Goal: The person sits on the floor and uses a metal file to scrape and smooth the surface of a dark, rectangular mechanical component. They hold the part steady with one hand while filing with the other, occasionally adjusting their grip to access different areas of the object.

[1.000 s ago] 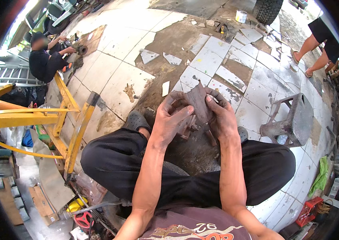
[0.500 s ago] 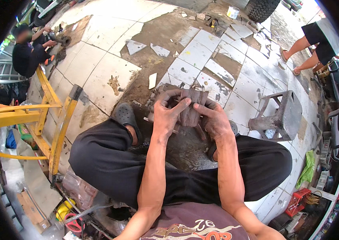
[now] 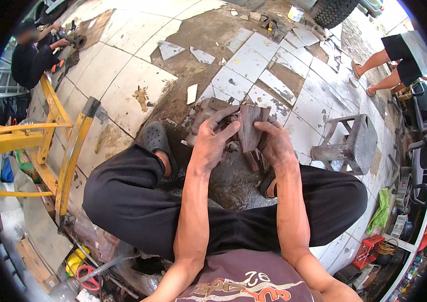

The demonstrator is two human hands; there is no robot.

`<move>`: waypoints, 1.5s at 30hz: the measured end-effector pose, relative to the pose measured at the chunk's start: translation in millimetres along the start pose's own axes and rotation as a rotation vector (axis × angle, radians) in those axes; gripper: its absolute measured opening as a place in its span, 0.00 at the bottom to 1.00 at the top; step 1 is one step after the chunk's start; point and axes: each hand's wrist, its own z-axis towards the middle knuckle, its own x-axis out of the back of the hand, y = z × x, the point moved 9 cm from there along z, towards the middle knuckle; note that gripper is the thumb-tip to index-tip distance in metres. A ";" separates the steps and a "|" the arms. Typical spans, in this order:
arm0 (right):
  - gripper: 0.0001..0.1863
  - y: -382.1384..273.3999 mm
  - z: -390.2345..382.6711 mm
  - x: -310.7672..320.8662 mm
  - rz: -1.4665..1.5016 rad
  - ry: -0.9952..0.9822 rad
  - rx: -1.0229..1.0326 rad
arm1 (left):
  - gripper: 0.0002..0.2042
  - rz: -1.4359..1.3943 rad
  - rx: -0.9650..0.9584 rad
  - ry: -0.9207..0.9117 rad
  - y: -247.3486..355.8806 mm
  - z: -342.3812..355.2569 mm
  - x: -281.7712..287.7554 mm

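Note:
A dark brown, dirt-caked brake pad (image 3: 249, 128) is held up between my two hands, a little tilted. My left hand (image 3: 212, 137) closes on its left edge, with thumb and forefinger pinching near the top. On the other edge, my right hand (image 3: 278, 143) grips with the thumb across the pad's face and the fingers mostly hidden behind. Another dark piece (image 3: 252, 161) shows just under the pad; whether it is held too I cannot tell. Behind my left hand, on the floor, lies a greasy metal assembly (image 3: 201, 118), like a brake caliper, partly covered by my hands.
A worn plastic stool (image 3: 357, 143) stands to the right, a yellow metal frame (image 3: 75, 161) to the left. Broken tiles (image 3: 170, 50) lie ahead. One person (image 3: 29, 60) crouches far left over a metal part; another person's legs (image 3: 379, 75) stand far right. Shelving lines the right.
The brake pad has turned and tilted in my hands, its face narrower to view. My right hand has shifted slightly right, uncovering a dark piece below it.

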 end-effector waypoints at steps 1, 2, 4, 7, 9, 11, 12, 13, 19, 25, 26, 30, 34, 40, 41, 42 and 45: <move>0.17 0.3 0.5 -0.2 -0.005 -0.002 0.000 | 0.16 0.003 0.014 0.010 0.7 -1.4 -1.2; 0.17 0.4 0.5 -0.1 -0.008 0.002 0.007 | 0.15 0.006 0.028 0.020 0.5 -2.5 -1.5; 0.17 -0.3 0.0 0.8 -0.012 0.010 0.022 | 0.14 0.008 0.033 -0.008 -4.4 -2.0 -0.5; 0.16 0.3 2.9 5.3 -0.016 0.005 0.033 | 0.13 -0.044 0.077 -0.076 -10.9 -2.1 -2.9; 0.16 -1.7 1.8 8.8 -0.010 0.028 0.041 | 0.12 -0.125 0.126 -0.112 -13.4 -3.2 -6.2; 0.16 -2.5 1.2 10.9 -0.009 0.030 0.037 | 0.11 -0.232 0.183 -0.126 -15.9 -5.9 -8.9; 0.16 -3.3 0.9 11.8 -0.012 0.021 0.031 | 0.11 -0.199 0.170 -0.138 -13.4 -6.9 -12.4; 0.15 -3.0 0.7 12.6 -0.015 0.013 0.023 | 0.10 -0.167 0.157 -0.150 -9.7 -8.8 -17.5; 0.15 -7.5 -0.4 17.6 -0.071 0.075 0.063 | 0.09 0.061 0.109 -0.116 -11.1 -7.6 -12.6; 0.18 -17.2 -2.8 16.8 -0.339 0.061 0.108 | 0.06 0.215 -0.005 -0.046 -0.9 -4.9 -8.2; 0.18 -20.9 -3.9 14.9 -0.379 0.046 0.151 | 0.06 0.247 -0.036 -0.047 0.8 -4.4 -8.0; 0.20 -31.6 -9.5 15.9 -0.460 0.114 0.209 | 0.05 0.283 -0.023 0.005 -1.3 -3.3 -5.2; 0.20 -19.5 0.1 18.7 -0.163 -0.021 0.108 | 0.06 0.335 -0.061 -0.005 -3.5 0.2 -6.5; 0.17 -26.9 -10.7 6.6 -0.284 -0.023 0.135 | 0.06 0.394 -0.145 -0.011 -5.4 4.8 -5.3; 0.16 -28.5 -11.0 7.0 -0.323 -0.018 0.159 | 0.07 0.402 -0.157 -0.013 -4.5 4.8 -6.2; 0.16 -29.2 -10.6 8.0 -0.361 -0.014 0.184 | 0.07 0.387 -0.114 -0.020 -7.7 4.5 -6.6; 0.14 -27.8 -6.3 13.9 -0.344 -0.017 0.199 | 0.09 0.374 -0.025 -0.022 -14.4 4.2 -7.6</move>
